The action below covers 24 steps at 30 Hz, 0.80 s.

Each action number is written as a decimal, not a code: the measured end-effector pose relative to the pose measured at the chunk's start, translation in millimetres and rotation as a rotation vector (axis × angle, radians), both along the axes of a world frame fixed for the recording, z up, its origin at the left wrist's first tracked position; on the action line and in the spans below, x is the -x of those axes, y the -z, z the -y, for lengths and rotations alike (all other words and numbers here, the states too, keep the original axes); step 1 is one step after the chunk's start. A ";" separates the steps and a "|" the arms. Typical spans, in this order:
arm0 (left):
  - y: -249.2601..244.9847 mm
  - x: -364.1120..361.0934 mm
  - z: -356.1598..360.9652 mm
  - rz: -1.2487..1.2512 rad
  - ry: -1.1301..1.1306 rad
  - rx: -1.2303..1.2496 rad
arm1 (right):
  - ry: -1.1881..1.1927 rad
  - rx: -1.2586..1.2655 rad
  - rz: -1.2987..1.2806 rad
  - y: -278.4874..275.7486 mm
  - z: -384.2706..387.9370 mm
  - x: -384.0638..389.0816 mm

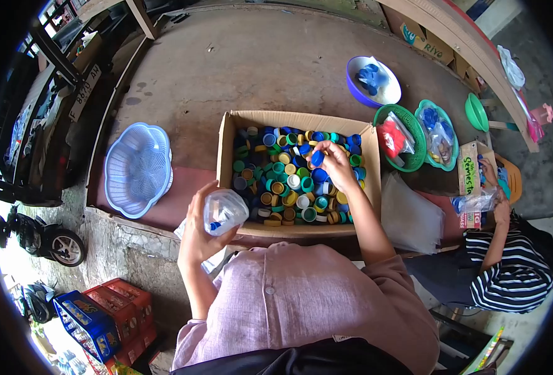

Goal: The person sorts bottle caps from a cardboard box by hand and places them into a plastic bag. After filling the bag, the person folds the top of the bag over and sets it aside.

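Observation:
My left hand (195,228) is closed around a clear plastic bag (225,209), its mouth turned up, with a little blue at the bottom that looks like caps. Over the right half of a cardboard box (295,230), my right hand (335,167) pinches a blue bottle cap (317,158). The box is filled with loose bottle caps (278,189) in blue, green, yellow and white. To the right of the box lies a stack of clear plastic bags (412,215).
A blue plastic basket (137,170) stands left of the box. Rightward are a purple bowl (355,80), a green basket (401,139) and a teal basket (438,134) with bagged contents. A co-worker in striped sleeves (514,275) handles a plastic bag by a small carton (468,169).

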State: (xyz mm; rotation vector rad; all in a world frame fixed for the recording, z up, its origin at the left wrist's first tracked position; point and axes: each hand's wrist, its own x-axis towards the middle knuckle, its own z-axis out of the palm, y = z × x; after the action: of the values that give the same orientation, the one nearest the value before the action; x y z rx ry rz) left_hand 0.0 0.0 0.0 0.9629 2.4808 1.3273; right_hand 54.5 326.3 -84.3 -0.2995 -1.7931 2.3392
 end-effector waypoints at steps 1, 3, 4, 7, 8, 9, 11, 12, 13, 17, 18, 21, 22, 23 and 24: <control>-2.6 1.5 3.4 0.022 -0.033 -0.039 | 0.032 0.140 0.097 1.4 -1.5 0.7; 2.2 1.1 7.5 0.026 -0.106 -0.086 | 0.059 0.192 0.132 7.9 -4.8 -0.7; 1.3 2.6 14.5 0.043 -0.120 -0.092 | 0.050 0.119 0.161 7.3 3.6 2.7; -1.3 2.5 20.4 0.029 -0.149 -0.076 | -0.002 -0.012 0.059 -10.8 40.4 18.8; -1.9 0.6 19.9 0.004 -0.158 -0.053 | -0.009 0.005 -0.041 -21.4 57.0 23.6; -1.6 -0.7 17.8 0.029 -0.139 -0.050 | -0.014 0.025 -0.144 -32.4 75.3 28.3; -4.5 -4.3 7.7 0.068 -0.120 -0.074 | 0.033 -0.048 -0.191 -56.2 114.9 30.6; -5.5 -6.5 2.6 0.067 -0.118 -0.063 | 0.028 -0.283 -0.320 -73.5 129.7 29.3; -8.6 -8.8 -2.9 0.111 -0.119 -0.066 | 0.023 -0.521 -0.448 -85.0 141.3 27.7; -6.6 -7.0 -3.5 0.045 -0.106 -0.058 | -0.283 -0.986 -0.631 -86.4 158.6 26.6; -5.9 -5.6 -0.6 0.032 -0.117 -0.050 | -0.280 -0.805 -0.598 -88.3 152.5 30.2; 0.2 -0.6 14.9 0.026 -0.196 -0.136 | -0.086 -0.653 -0.397 -74.3 121.6 49.8; 0.4 0.6 20.2 -0.006 -0.219 -0.108 | -0.117 -0.820 -0.317 -53.4 110.8 52.2; -1.4 -0.3 21.4 -0.010 -0.222 -0.111 | -0.145 -0.986 -0.237 -32.2 103.7 55.0; -4.3 -1.4 22.9 -0.018 -0.244 -0.116 | -0.268 -1.049 -0.130 -22.6 104.5 55.9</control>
State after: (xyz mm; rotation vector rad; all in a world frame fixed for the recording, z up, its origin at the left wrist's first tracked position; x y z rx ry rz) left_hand 1.4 -22.9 4.3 0.7126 2.6279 1.5552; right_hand -1.5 221.8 -61.7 0.2528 -2.7639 1.1757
